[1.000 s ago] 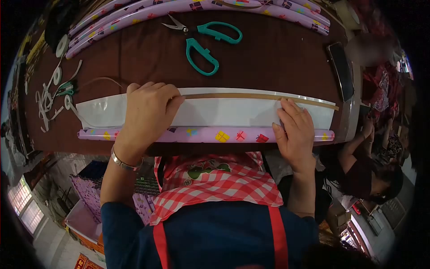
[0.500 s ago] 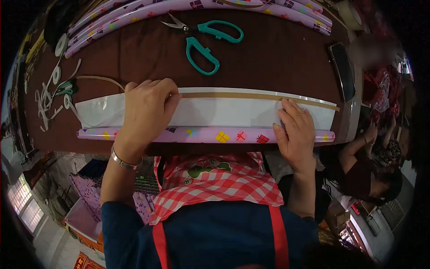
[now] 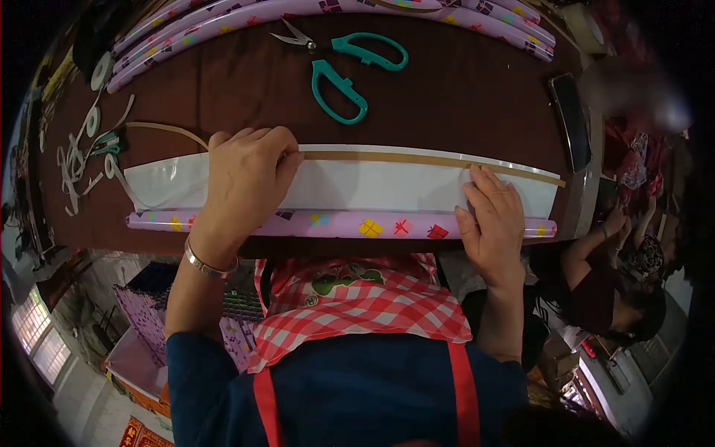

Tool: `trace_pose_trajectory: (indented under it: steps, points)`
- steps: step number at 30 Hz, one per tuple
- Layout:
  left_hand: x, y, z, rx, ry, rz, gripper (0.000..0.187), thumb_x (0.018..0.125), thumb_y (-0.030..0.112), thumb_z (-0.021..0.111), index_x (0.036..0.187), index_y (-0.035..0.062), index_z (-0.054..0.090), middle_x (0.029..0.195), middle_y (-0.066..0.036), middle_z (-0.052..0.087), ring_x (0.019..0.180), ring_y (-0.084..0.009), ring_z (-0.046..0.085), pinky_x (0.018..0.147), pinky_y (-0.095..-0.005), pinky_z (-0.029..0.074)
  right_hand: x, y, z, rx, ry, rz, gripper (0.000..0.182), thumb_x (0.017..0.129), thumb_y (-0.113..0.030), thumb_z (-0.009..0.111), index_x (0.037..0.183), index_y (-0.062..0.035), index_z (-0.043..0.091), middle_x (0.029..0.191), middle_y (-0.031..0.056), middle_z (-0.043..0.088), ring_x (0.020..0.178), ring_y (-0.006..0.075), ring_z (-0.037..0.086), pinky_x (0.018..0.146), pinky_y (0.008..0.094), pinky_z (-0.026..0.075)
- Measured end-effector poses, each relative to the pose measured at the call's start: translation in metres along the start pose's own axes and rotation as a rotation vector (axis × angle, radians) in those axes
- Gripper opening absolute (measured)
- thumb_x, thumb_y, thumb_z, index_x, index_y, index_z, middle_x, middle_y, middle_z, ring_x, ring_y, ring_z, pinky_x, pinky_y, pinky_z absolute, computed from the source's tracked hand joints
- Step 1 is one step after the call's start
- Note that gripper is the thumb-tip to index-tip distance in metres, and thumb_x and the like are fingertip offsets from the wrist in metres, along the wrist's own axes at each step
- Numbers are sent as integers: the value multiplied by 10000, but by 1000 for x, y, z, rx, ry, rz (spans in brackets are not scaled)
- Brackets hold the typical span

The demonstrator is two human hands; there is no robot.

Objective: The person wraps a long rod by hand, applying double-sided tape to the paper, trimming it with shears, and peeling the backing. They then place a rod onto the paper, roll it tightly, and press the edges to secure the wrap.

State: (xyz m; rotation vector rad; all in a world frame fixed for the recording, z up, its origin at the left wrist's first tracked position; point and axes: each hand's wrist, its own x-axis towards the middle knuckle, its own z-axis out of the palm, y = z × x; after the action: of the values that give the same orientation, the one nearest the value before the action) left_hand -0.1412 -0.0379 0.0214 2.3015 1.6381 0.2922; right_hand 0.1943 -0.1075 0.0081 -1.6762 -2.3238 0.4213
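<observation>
Left hand (image 3: 242, 182): fingers curled, grip pinched on the brown tape backing strip (image 3: 432, 159) at the far edge of the white sheet (image 3: 372, 186).
Right hand (image 3: 491, 220): fingers spread flat, pressing the sheet's right part; grip apart, clamped on nothing.
White sheet: lies flat across the near side of the table (image 3: 462, 97), its near edge rolled into a gift-print tube (image 3: 357, 226).
Far: green scissors (image 3: 342, 71), open.
Left: tape scraps (image 3: 82, 160).
Right: phone (image 3: 571, 119).
</observation>
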Motion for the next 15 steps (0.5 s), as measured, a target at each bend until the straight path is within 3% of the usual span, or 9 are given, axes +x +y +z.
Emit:
trace_pose_trajectory:
  steps: [11, 15]
  points:
    - [0, -3, 4, -4, -11, 18, 95, 831, 151, 703, 820, 92, 629, 774, -44, 674, 789, -265, 649, 704, -419, 414, 5, -11, -7, -134, -67, -27, 393, 875, -253, 705, 1175, -2, 672, 1366, 177, 591, 1309, 335, 528, 1060, 603, 365]
    - [-1, -4, 6, -31, 38, 26, 93, 811, 155, 701, 784, 107, 626, 744, -26, 677, 756, -243, 652, 705, -414, 390, 24, -42, 2, -46, -48, -185, 435, 839, -265, 749, 1162, 13, 664, 1344, 226, 583, 1300, 368, 523, 1045, 591, 398]
